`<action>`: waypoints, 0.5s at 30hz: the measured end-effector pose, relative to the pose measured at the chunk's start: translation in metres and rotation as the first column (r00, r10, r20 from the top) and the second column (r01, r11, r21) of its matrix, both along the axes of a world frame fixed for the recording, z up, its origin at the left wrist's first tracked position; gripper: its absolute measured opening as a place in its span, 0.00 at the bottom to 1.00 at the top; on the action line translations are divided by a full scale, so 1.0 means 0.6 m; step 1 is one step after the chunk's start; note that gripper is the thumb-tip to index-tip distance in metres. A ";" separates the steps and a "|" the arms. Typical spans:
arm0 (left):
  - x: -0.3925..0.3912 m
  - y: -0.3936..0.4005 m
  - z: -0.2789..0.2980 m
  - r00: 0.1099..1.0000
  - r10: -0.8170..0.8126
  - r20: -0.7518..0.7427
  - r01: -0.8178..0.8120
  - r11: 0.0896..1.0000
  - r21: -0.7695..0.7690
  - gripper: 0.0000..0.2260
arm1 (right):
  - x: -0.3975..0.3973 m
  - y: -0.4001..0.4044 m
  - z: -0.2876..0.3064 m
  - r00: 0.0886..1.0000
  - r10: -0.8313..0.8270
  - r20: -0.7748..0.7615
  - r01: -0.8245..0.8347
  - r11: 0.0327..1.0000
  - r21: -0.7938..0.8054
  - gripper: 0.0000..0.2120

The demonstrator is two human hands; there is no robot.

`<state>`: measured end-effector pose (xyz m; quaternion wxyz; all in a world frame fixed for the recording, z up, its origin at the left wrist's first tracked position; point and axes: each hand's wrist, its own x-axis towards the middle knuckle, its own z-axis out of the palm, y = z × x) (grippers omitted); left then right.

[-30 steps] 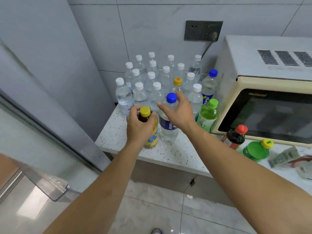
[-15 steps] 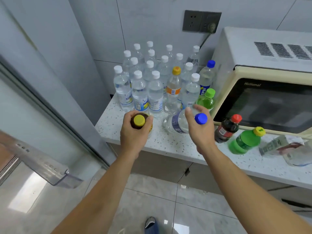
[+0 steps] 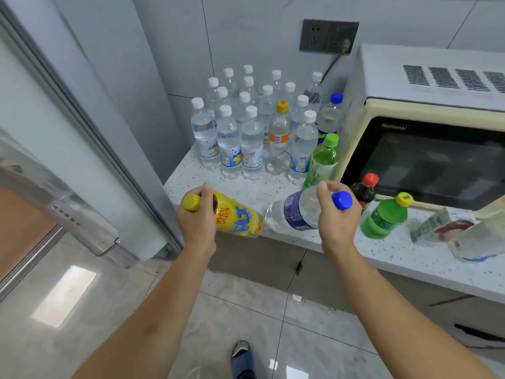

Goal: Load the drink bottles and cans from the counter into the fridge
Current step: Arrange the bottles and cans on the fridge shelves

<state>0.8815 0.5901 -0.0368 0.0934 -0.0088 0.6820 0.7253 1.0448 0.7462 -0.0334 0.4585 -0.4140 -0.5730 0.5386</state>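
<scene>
- The left hand (image 3: 197,222) is curled tight around the neck of a yellow-labelled bottle (image 3: 237,218), just under its yellow cap; the bottle lies tipped, its base pointing toward the other hand.
- The right hand (image 3: 337,218) is wrapped around the neck of a clear bottle with a blue label (image 3: 293,212), the blue cap sticking out past the fingers; this bottle is tipped too, its base nearly meeting the yellow one's between the two grips.
- Both bottles hang over the front edge of the speckled white counter (image 3: 246,187), lifted off it.
- Beyond the grips, at the back of the counter, stands a cluster of white-capped water bottles (image 3: 251,143), with an orange-labelled bottle (image 3: 278,138) and a green tea bottle (image 3: 322,162) among them.
- Just right of the right hand stand a small dark bottle with a red cap (image 3: 364,190) and a green bottle (image 3: 385,217), in front of a cream microwave (image 3: 426,127).
- Left of the left hand is the open fridge door (image 3: 68,170) with a clear door shelf (image 3: 90,228).
- Below the hands lies a glossy grey tiled floor (image 3: 246,310); behind the counter, a grey tiled wall with a socket (image 3: 329,36).
</scene>
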 end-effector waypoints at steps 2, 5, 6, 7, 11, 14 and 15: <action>0.012 -0.022 -0.003 0.998 -0.064 -0.004 0.064 0.997 -0.039 0.08 | 0.014 -0.008 0.011 0.999 0.041 0.024 -0.042 0.998 0.039 0.02; 0.040 -0.070 -0.013 0.996 -0.088 0.030 0.090 0.994 -0.061 0.08 | 0.028 -0.034 0.018 0.985 0.151 0.085 -0.158 0.983 0.088 0.07; 0.048 -0.088 -0.016 0.996 -0.078 0.053 0.081 0.995 -0.056 0.08 | 0.028 -0.043 0.015 0.976 0.187 0.110 -0.196 0.977 0.083 0.09; 0.056 -0.107 -0.019 0.995 -0.061 0.080 0.066 0.997 -0.051 0.07 | 0.026 -0.055 0.011 0.963 0.226 0.144 -0.237 0.969 0.066 0.10; 0.079 -0.201 -0.037 0.982 0.082 0.168 -0.072 0.995 -0.062 0.04 | 0.004 -0.124 -0.030 0.851 0.422 0.312 -0.416 0.905 -0.090 0.08; 0.095 -0.287 -0.054 0.965 0.172 0.200 -0.157 0.984 -0.089 0.02 | -0.018 -0.200 -0.065 0.728 0.553 0.404 -0.538 0.827 -0.163 0.09; 0.097 -0.318 -0.060 0.959 0.204 0.198 -0.186 0.977 -0.103 0.03 | -0.027 -0.227 -0.074 0.688 0.584 0.430 -0.578 0.800 -0.161 0.08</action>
